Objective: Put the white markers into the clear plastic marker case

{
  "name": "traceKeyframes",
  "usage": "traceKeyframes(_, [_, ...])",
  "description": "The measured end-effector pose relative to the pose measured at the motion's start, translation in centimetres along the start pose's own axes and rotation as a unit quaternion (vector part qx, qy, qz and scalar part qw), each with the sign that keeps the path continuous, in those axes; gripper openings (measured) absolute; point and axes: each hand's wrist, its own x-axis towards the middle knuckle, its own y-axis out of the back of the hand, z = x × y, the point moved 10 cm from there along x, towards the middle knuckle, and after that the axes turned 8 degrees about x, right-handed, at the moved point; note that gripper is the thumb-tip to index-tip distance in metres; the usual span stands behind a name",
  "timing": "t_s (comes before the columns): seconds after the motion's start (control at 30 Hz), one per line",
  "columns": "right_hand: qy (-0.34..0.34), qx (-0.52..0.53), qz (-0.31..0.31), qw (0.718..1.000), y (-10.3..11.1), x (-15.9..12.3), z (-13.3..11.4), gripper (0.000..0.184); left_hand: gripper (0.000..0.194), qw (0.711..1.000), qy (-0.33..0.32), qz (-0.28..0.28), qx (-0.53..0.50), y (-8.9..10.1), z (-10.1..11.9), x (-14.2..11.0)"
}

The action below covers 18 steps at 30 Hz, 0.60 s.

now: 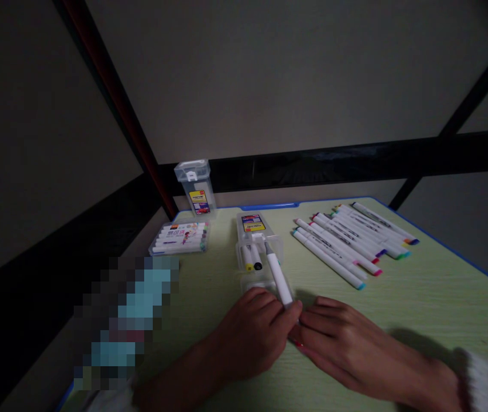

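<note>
A white marker with a grey far end slants away from me in my left hand. The fingers of that hand are wrapped round its lower part, thumb on the near side. My right hand meets it there, fingers bent and closed at the marker's near end, where a bit of red shows. The rest of that end is hidden by the fingers. Just beyond the hands lies an opened clear plastic case with a yellow label. Inside it are a yellow-ended marker and a black-ended marker.
Several loose white markers with coloured ends lie at the right. At the back left a closed clear case stands upright, with a flat pack of pens before it. A pixelated patch covers the left edge of the table. Walls rise behind.
</note>
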Motion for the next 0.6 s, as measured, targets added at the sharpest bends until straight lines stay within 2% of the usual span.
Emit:
traceKeyframes(0.13, [0.0,0.003,0.0,1.0,0.19,0.01,-0.1,0.025,0.029,1.0,0.001,-0.016,-0.001,-0.34,-0.03,0.02])
traceKeyframes(0.6, [0.006,0.002,0.009,1.0,0.24,0.02,-0.11,0.028,0.028,1.0,0.006,-0.017,-0.004,-0.43,-0.13,0.0])
